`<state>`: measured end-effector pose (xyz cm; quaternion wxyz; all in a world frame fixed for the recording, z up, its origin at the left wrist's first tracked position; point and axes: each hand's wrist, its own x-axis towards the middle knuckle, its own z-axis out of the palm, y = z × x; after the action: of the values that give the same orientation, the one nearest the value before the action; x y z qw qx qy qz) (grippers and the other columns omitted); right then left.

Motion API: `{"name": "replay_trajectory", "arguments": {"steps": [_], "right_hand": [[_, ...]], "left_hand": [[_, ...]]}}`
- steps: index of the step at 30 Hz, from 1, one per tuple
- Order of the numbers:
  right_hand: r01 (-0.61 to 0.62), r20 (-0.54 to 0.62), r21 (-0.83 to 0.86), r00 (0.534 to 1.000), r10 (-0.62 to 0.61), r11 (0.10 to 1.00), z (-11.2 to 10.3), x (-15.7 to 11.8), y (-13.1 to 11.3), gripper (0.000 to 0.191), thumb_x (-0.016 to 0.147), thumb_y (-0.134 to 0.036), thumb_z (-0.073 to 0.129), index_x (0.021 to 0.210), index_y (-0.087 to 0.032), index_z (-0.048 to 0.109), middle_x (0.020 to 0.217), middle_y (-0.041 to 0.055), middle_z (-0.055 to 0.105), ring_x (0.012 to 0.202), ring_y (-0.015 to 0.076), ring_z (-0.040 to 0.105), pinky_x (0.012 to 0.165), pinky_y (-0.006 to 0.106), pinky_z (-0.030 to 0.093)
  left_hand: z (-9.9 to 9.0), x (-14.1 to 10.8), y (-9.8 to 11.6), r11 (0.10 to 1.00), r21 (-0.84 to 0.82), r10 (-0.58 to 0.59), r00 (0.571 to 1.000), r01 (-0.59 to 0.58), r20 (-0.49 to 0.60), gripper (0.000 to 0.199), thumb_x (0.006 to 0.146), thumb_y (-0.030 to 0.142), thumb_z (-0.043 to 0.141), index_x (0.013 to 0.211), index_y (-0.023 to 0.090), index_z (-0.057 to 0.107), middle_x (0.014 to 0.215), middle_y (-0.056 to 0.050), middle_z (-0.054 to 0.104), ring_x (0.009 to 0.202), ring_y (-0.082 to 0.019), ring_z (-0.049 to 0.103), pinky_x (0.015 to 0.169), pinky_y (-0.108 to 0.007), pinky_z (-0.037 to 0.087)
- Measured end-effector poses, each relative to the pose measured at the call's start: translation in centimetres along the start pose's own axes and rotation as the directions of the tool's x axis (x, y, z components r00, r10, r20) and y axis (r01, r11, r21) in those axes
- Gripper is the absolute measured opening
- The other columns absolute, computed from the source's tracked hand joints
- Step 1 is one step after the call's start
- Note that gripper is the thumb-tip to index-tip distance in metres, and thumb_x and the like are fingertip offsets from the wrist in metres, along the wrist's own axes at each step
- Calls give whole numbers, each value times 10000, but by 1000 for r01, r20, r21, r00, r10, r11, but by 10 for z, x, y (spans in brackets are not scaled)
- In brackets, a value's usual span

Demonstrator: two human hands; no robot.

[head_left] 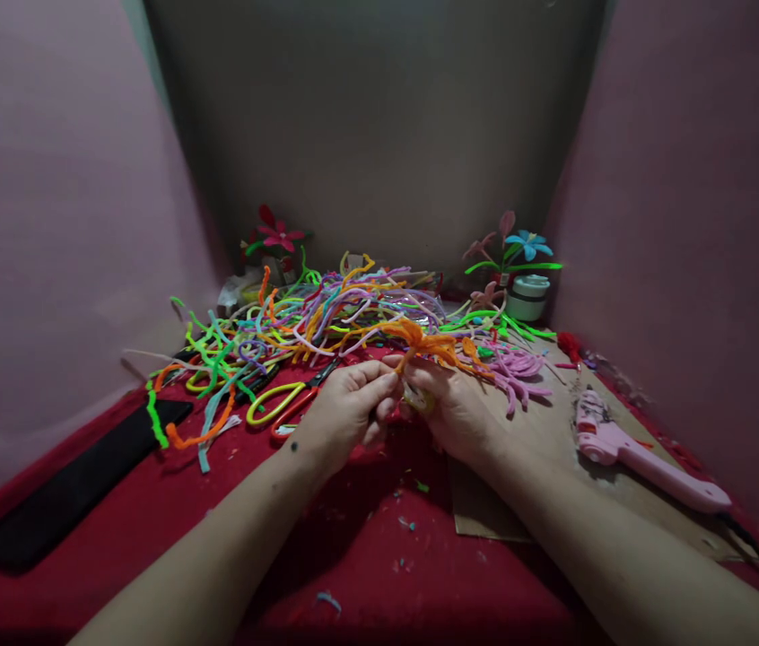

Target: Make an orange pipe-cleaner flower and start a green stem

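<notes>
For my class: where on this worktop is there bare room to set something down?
Red cloth shows between the black strip and left forearm, and, scattered with scraps, between both forearms. Bare cardboard lies between the right forearm and pink glue gun. Crowded: the pipe-cleaner pile at the back, and scissors beside the left hand.

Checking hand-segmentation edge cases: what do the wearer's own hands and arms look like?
Left hand and right hand are ungloved. Both forearms show no sleeve, watch or bracelet. Small, dark round mark near the left wrist. Rings: can't tell.
</notes>
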<state>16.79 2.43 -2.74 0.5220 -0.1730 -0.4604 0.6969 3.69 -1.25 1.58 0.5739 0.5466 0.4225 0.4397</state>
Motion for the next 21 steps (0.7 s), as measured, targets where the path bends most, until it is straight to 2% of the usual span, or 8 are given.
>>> {"name": "replay_trajectory", "arguments": {"steps": [2, 5, 10, 12, 15, 17, 19, 21], "right_hand": [[-14, 18, 29, 1000, 14, 999, -2, 1, 1, 243, 725, -287, 628, 940, -182, 669, 773, 21, 643, 606, 112, 513, 502, 222, 367], [-50, 29, 49, 998, 49, 998, -3, 1, 1, 225, 747, -290, 623, 945, -193, 664, 738, 11, 631, 591, 106, 505, 500, 220, 364], [-13, 37, 70, 999, 10, 997, 2, -2, -3, 142, 721, -256, 667, 857, -215, 661, 674, -19, 593, 578, 95, 505, 499, 210, 357], [11, 36, 43, 999, -13, 999, 5, -2, -5, 117, 711, -257, 673, 815, -205, 664, 642, -22, 580, 569, 96, 501, 519, 217, 372], [42, -9, -35, 999, -42, 999, 5, -2, -6, 113, 712, -265, 664, 796, -191, 672, 606, -26, 556, 546, 89, 469, 508, 213, 360], [65, -62, -79, 996, -70, 995, 3, -1, -5, 113, 709, -281, 660, 777, -191, 670, 643, -21, 565, 550, 88, 452, 486, 209, 345], [80, -98, -122, 991, -92, 989, 1, -1, -4, 116, 701, -296, 662, 755, -194, 666, 696, -15, 583, 565, 91, 450, 470, 209, 335], [85, -109, -142, 989, -101, 986, 1, -2, -4, 115, 690, -297, 672, 746, -197, 663, 712, -17, 590, 571, 93, 453, 462, 209, 329]], "left_hand": [[-1, 0, 0, 989, -136, -41, 997, 50, 66, 169, 840, 293, 489, 738, 159, 501, 465, 89, 400, 278, -6, 231, 318, -146, 231], [-5, 1, -2, 964, -247, -61, 986, 98, 155, 122, 845, 264, 495, 798, 157, 528, 493, 95, 386, 284, 4, 200, 310, -139, 240], [-14, 3, -2, 937, -310, -61, 947, 164, 316, 147, 858, 255, 473, 788, 147, 541, 488, 103, 337, 289, 3, 139, 296, -144, 254], [-14, 3, -1, 947, -277, -63, 939, 163, 337, 149, 854, 270, 475, 781, 155, 536, 486, 104, 333, 290, -1, 132, 300, -150, 257], [-10, 2, -1, 996, -57, -52, 974, 66, 219, 208, 853, 329, 461, 731, 169, 513, 483, 89, 367, 297, -18, 200, 325, -164, 246], [-6, 1, -4, 967, 240, 67, 995, -82, 69, 217, 847, 333, 459, 709, 176, 516, 496, 65, 414, 341, -43, 306, 370, -179, 268], [-3, 2, -8, 807, 547, 282, 959, -223, -25, 159, 823, 284, 482, 720, 180, 544, 529, 43, 453, 427, -70, 388, 445, -196, 307], [-3, 2, -11, 643, 712, 434, 900, -282, -36, 115, 802, 240, 495, 733, 182, 567, 562, 34, 469, 490, -81, 404, 511, -207, 325]]}}
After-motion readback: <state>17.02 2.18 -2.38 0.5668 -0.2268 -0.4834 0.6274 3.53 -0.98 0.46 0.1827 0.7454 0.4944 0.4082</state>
